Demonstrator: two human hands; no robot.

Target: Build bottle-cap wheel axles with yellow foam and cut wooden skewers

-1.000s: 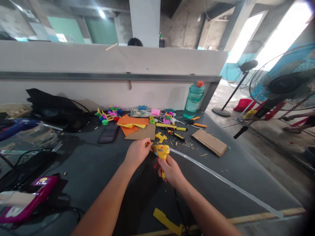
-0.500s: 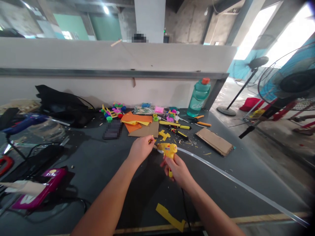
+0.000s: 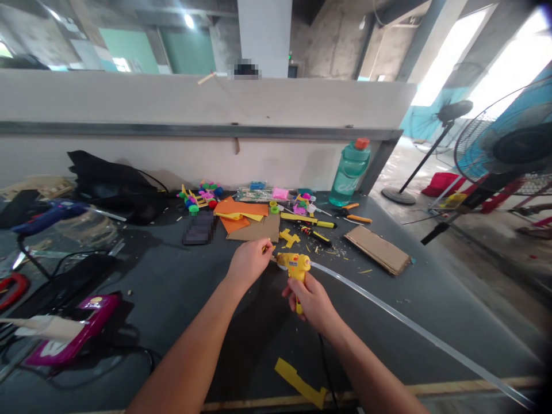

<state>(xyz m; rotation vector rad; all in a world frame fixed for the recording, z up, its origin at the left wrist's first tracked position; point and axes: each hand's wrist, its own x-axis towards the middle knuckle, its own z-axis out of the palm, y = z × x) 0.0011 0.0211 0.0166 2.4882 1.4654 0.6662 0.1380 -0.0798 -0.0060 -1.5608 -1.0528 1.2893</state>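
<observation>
My right hand (image 3: 307, 293) is wrapped round the handle of a yellow glue gun (image 3: 297, 263), held above the dark table with its nozzle pointing left. A long clear glue stick (image 3: 388, 310) runs from the gun's back toward the lower right. My left hand (image 3: 252, 259) is closed in a pinch close to the nozzle. A small yellowish bit shows at its fingertips, too small to name. Just beyond the gun lies a yellow cut-out piece (image 3: 288, 237). A yellow strip (image 3: 301, 384) rests near the table's front edge.
Orange sheets (image 3: 241, 210) lie on cardboard (image 3: 259, 229) at the back. To their right are a yellow cutter (image 3: 317, 234), orange-handled pliers (image 3: 356, 214), a teal bottle (image 3: 350, 172) and folded cardboard (image 3: 377, 248). A blue glue gun (image 3: 54, 215) and a magenta device (image 3: 80, 330) stand left.
The view has shifted slightly, so the things appear a little further right and lower. Both hands keep nearly the same pose beside the glue gun's nozzle and handle.
</observation>
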